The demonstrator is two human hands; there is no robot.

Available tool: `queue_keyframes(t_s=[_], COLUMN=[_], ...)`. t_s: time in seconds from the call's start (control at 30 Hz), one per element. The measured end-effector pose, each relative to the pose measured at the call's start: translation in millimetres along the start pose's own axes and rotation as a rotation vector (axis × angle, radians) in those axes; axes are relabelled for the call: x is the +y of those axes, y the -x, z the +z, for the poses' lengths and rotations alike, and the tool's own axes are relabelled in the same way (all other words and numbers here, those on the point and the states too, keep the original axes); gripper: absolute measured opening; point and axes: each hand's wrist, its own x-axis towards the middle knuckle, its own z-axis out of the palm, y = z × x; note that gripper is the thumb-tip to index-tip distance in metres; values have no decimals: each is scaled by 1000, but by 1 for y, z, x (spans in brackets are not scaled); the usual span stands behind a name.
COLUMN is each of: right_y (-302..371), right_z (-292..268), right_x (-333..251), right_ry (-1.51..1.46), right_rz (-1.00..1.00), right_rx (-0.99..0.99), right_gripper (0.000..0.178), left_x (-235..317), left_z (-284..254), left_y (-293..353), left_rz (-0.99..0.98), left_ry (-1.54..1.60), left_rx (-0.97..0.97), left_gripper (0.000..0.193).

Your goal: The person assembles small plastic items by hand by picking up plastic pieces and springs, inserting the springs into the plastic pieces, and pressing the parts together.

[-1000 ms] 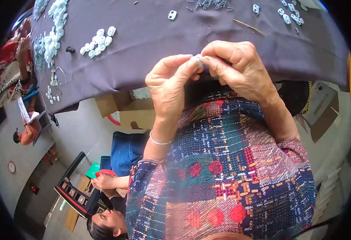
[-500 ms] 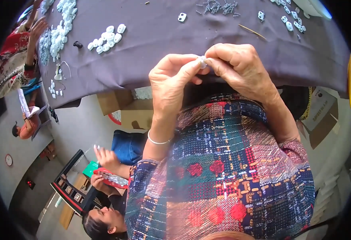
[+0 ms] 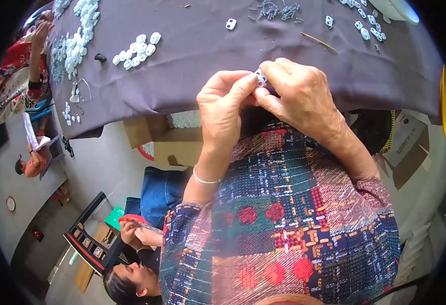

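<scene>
Between my two hands is a small white plastic piece with dark holes (image 3: 261, 78), held above the near edge of the dark tablecloth (image 3: 192, 68). My left hand (image 3: 225, 104) pinches it from the left with thumb and finger. From the other side, the thumb and curled fingers of my right hand (image 3: 302, 94) close on it and cover part of it. Beyond my hands a similar white piece with two holes (image 3: 230, 24) lies alone. A pile of small metal springs (image 3: 274, 10) is farther back, and a thin wooden stick (image 3: 318, 41) rests to its right.
White oval pieces (image 3: 140, 50) are grouped left of my hands, near a small black object (image 3: 100, 58). A long heap of pieces (image 3: 78, 43) lines the far left; others (image 3: 370, 23) lie at right. Below the table edge stands a cardboard box (image 3: 177, 150). Co-workers (image 3: 136, 279) sit nearby.
My right hand has turned and my fingers shifted, so the holes of the white piece now show. Both hands moved slightly right. The lower-left co-worker's hands came together.
</scene>
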Motion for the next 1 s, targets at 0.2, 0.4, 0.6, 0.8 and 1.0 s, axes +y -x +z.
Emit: queue_keyframes(t_s=[0.2, 0.4, 0.6, 0.8, 1.0], right_y=[0, 0, 1, -1, -4], right_z=[4, 7, 8, 6, 6], right_x=[5, 10, 11, 14, 12], right_ry=[-14, -11, -30, -45, -54], right_rz=[-41, -124, -157, -216, -253], right_rx=[-2, -29, -41, -44, -43], right_gripper=[14, 13, 13, 13, 13], left_x=[5, 2, 0, 0, 0], left_z=[-2, -5, -3, -3, -4], left_y=[-2, 1, 2, 2, 3], left_rz=[-83, -26, 36, 42, 68], left_ry=[-129, -227, -204, -204, -198], left_rx=[-9, -11, -9, -4, 1], left_gripper=[14, 14, 12, 11, 11])
